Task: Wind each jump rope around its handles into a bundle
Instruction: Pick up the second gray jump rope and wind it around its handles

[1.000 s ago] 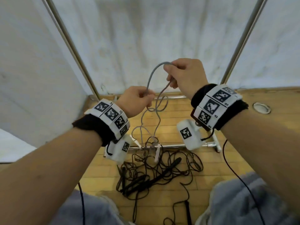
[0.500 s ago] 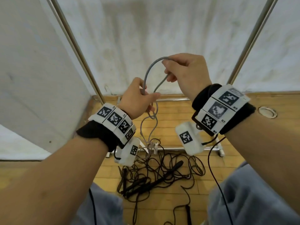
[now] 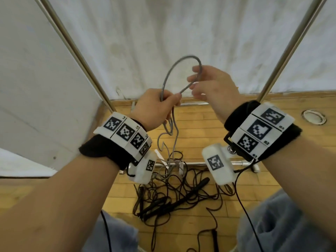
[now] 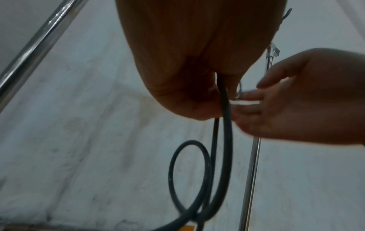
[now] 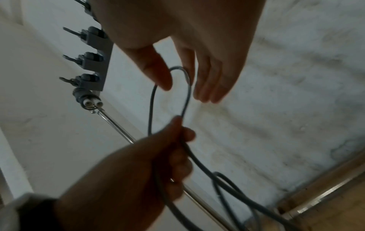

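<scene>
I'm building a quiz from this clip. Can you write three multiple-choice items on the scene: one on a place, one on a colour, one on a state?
1. Where does the black rope tangle lie?
A. on the wooden floor
B. over the metal pole
C. in the right hand

2. What colour is the raised rope?
A. red
B. grey
C. yellow

3. How does the left hand stand to the raised rope?
A. well clear of it
B. flat beneath it
C. gripping its strands

Answers: 1 A, the tangle spreads on the floor between the knees. 2 B, the loop shows grey against the white sheet. 3 C, its fingers curl round the strands, while the right hand carries the loop on nearly straight fingers.
</scene>
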